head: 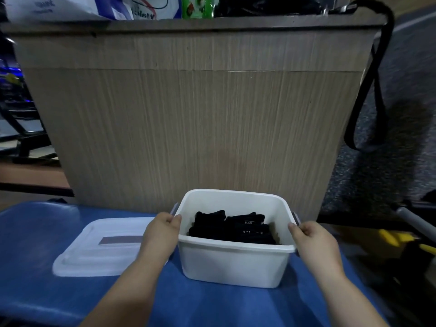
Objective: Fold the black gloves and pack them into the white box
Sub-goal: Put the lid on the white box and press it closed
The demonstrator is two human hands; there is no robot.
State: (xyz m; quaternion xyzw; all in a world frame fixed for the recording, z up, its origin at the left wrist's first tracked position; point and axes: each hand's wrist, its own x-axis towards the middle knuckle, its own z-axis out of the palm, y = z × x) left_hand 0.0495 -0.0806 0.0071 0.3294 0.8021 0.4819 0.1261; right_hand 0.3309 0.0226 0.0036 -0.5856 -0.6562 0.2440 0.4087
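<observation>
Left hand (pixel 162 230) grips the left rim of the white box (pixel 236 263), thumb hooked over the edge; right hand (pixel 311 237) grips the right rim likewise. Between them, folded black gloves (pixel 233 228) lie inside. Its lid (pixel 101 246) rests on the blue cloth (pixel 212 305), just left of the left hand.

One white box (pixel 236 263) and, at its nine o'clock, one lid (pixel 99 246) are shown. Two hands are counted: left hand (pixel 162 230), right hand (pixel 313 237). Several folded black gloves (pixel 236 230) are seen; exact number indeterminable.
</observation>
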